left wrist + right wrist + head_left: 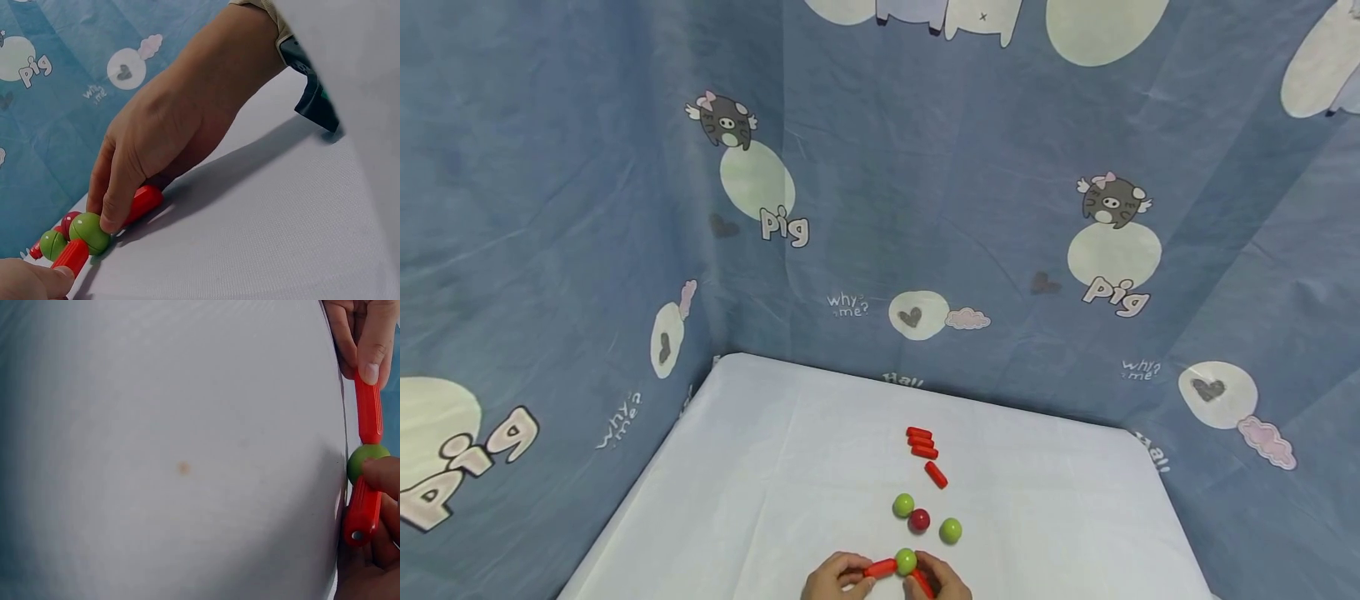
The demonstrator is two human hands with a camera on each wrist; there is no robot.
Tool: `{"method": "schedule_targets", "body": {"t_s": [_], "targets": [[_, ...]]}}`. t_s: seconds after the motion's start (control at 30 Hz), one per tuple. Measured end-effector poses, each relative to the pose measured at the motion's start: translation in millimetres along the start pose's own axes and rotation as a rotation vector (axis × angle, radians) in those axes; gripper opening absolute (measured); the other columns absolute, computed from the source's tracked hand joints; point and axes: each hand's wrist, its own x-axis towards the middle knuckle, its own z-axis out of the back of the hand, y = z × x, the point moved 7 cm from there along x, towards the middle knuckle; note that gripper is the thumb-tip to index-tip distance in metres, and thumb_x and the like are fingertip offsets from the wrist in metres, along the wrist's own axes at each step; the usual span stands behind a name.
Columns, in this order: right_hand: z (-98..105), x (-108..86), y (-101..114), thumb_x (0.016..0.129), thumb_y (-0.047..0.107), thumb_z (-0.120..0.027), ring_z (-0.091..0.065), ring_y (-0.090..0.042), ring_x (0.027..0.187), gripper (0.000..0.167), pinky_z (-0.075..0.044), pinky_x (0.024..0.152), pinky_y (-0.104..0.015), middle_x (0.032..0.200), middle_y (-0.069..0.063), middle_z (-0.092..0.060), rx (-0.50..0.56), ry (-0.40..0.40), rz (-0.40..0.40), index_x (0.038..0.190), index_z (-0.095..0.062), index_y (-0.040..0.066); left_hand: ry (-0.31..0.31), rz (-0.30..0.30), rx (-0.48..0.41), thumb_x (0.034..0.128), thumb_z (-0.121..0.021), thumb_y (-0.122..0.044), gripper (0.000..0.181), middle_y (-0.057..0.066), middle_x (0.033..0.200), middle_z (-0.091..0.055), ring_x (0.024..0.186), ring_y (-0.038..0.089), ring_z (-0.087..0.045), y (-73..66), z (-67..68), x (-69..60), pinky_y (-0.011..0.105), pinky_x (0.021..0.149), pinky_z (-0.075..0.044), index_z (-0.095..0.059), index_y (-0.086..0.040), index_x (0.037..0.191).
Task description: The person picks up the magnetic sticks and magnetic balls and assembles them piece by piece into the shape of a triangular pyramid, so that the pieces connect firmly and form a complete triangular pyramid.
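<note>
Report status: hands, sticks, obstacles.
Left hand pinches red stick. Right hand holds second red stick. Green ball between sticks. Dark red ball beyond, seemingly not blocking.

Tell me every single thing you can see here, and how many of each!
Sticks: six, red, four lying on the table and one in each hand.
Green balls: three, green, one by the hands and two farther off.
Red ball: one, dark red, between the two farther green balls.
Table: one, white, under the balls.
Curtain: one, blue with pig pictures, around the table.
Spot: one, brownish, in the right wrist view.
Sleeve: one, beige, top of the left wrist view.
Left hand: one, bare, holding a stick.
Right hand: one, bare, holding another stick.
</note>
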Motion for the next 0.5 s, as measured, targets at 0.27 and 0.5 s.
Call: {"method": "schedule_targets", "body": {"t_s": [0.27, 0.5], "targets": [[-1.2, -1.5, -2.2, 0.089, 0.037, -0.078, -0.06, -0.013, 0.089, 0.049, -0.058, 0.083, -0.038, 0.103, 0.006, -0.067, -0.035, 0.006, -0.069, 0.13, -0.067, 0.013, 0.004, 0.017, -0.009, 0.0828, -0.084, -0.013, 0.017, 0.0, 0.097, -0.068, 0.085, 0.007, -0.069, 0.3, 0.6, 0.6, 0.019, 0.071, -0.058, -0.077, -0.01, 0.099], [-1.6, -1.1, -4.7, 0.09, 0.044, -0.076, -0.061, -0.014, 0.09, 0.052, -0.058, 0.084, -0.04, 0.107, 0.004, -0.069, -0.038, 0.033, -0.064, 0.131, -0.066, 0.014, 0.024, -0.022, -0.015, 0.0828, -0.084, -0.013, 0.018, 0.002, 0.097, -0.069, 0.084, 0.005, -0.069, -0.2, 1.2, 2.1, 0.019, 0.071, -0.058, -0.077, -0.01, 0.099]]}}
